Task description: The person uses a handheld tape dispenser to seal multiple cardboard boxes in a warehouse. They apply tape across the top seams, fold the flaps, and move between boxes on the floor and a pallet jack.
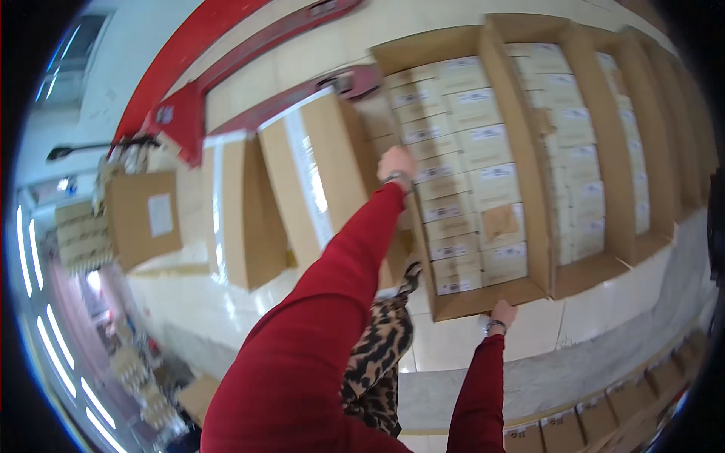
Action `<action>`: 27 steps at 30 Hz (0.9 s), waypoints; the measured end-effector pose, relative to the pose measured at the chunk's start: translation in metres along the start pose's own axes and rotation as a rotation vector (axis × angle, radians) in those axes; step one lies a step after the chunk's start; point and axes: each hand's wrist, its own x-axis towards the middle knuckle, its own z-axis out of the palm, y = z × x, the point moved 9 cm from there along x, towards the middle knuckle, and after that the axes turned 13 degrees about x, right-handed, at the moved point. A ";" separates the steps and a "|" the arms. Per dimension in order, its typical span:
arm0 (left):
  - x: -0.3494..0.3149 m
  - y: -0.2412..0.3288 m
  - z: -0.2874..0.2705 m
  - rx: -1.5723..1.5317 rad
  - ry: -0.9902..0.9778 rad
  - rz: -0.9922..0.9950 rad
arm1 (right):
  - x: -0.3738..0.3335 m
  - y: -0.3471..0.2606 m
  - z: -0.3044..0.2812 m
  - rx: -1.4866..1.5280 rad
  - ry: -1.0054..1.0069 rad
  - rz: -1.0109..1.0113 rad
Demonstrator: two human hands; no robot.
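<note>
Fingers of left hand and right hand curl, seemingly pinching left and near walls of open brown cardboard box; uneven pulling could tear these, spilling cream rectangular cartons.

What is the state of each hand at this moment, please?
Left hand: closed, gripping the left wall of the open carton.
Right hand: closed, gripping the same carton's near edge.

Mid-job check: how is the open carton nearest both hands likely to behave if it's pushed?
Probably heavy: the open carton is packed with rows of small pale boxes. Its cardboard walls may flex near the top, where no lid braces them. Tipping seems unlikely, since the boxes spread along its length.
</note>
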 end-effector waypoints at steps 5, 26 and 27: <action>0.034 -0.024 0.018 0.075 -0.278 0.105 | -0.025 -0.029 -0.007 -0.154 -0.174 0.194; 0.103 -0.048 -0.007 -0.009 -0.121 0.319 | -0.059 0.208 -0.060 0.290 -0.338 0.004; 0.113 -0.034 -0.007 0.028 -0.139 0.374 | -0.051 0.219 -0.067 0.315 -0.362 0.028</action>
